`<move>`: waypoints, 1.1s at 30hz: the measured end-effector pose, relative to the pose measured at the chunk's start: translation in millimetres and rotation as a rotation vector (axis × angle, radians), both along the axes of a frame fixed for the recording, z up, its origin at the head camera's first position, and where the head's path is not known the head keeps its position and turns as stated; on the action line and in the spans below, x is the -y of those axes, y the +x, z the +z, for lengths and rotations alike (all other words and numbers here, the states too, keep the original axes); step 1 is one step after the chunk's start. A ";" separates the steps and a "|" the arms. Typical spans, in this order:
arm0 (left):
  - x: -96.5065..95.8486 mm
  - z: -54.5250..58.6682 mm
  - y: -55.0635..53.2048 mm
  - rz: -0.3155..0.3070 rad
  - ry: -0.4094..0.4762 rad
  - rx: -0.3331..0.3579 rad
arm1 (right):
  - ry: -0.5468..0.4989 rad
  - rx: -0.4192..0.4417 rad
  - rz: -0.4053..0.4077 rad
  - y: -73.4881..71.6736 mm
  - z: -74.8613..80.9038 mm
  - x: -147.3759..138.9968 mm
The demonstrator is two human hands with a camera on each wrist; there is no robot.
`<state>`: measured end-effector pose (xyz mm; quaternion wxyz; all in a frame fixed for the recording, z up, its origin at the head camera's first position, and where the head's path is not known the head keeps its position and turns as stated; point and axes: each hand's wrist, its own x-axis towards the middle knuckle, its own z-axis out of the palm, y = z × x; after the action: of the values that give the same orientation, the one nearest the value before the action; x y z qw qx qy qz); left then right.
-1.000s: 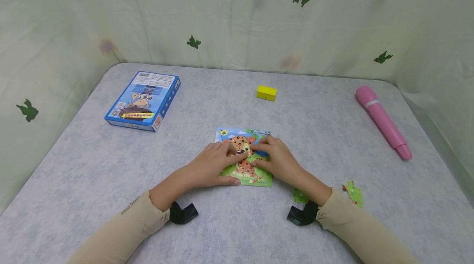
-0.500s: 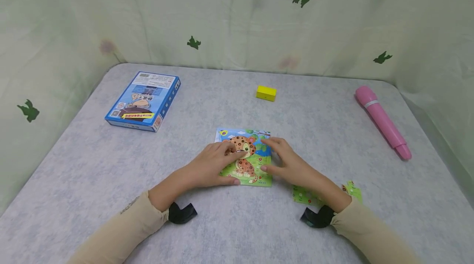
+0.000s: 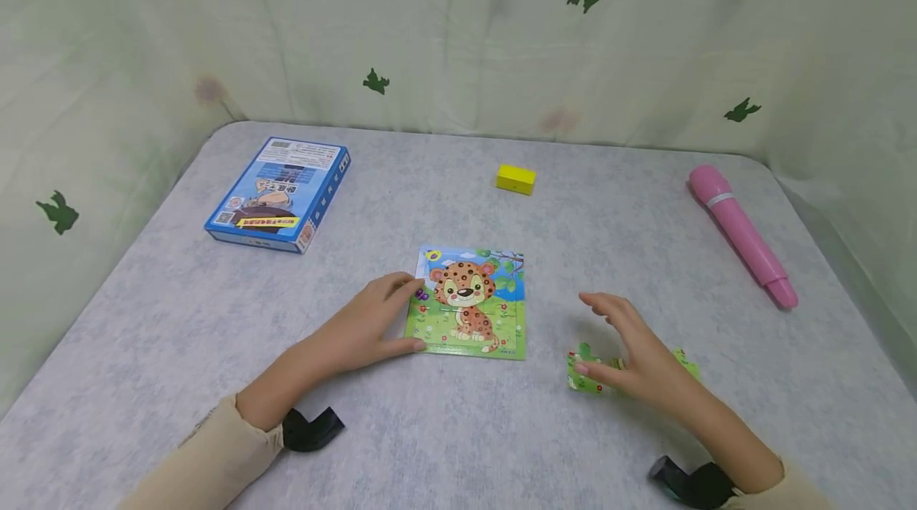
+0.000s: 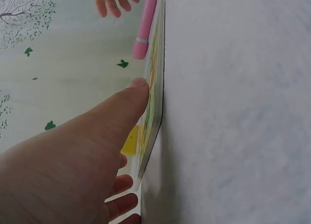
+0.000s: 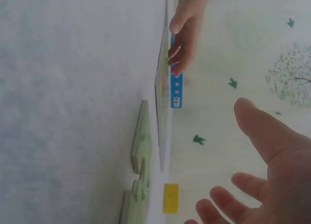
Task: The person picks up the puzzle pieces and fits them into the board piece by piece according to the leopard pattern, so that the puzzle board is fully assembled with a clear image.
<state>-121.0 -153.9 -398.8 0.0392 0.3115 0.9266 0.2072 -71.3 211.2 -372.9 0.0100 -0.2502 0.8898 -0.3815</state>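
A square jigsaw puzzle (image 3: 469,315) with a spotted leopard cub lies flat mid-table. My left hand (image 3: 361,325) is at its left side, thumb and fingertips right at the edge, fingers relaxed and apart; the left wrist view has the thumb overlapping the puzzle's edge (image 4: 154,97). To the right, my right hand (image 3: 645,359) hovers with spread fingers, nothing between them. Beneath it lie loose green puzzle pieces (image 3: 583,379), partly hidden by the hand. In the right wrist view a loose puzzle piece (image 5: 142,136) lies on the table to the left of the thumb.
A blue box (image 3: 275,196) lies at the back left. Behind the puzzle is a small yellow block (image 3: 516,180). A pink microphone-shaped toy (image 3: 743,235) lies at the right. A pale curtain (image 3: 458,33) with green bird shapes hangs behind the table.
My right hand has left the puzzle and moved right and nearer, over the loose pieces. The left hand has drawn back left to the puzzle's edge, uncovering the leopard picture.
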 end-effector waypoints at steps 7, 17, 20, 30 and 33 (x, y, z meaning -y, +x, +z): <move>10.1 -3.9 3.2 0.024 0.039 0.030 | 0.072 0.000 0.000 11.1 -15.7 -16.4; 13.7 -7.8 2.8 0.013 0.065 0.025 | 0.215 0.059 0.016 12.7 -23.0 -25.2; 13.1 -8.0 1.6 0.016 0.056 0.026 | 0.241 0.038 0.022 12.8 -22.5 -25.3; 13.8 -6.4 0.6 0.022 0.050 0.029 | 0.249 -0.043 0.014 14.2 -22.6 -21.4; 14.2 -6.3 1.2 0.022 0.047 0.031 | 0.242 -0.046 0.003 15.6 -22.6 -18.7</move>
<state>-119.9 -168.1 -405.2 0.0437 0.2987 0.9242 0.2341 -55.7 229.9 -395.5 0.0201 -0.2570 0.9290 -0.2655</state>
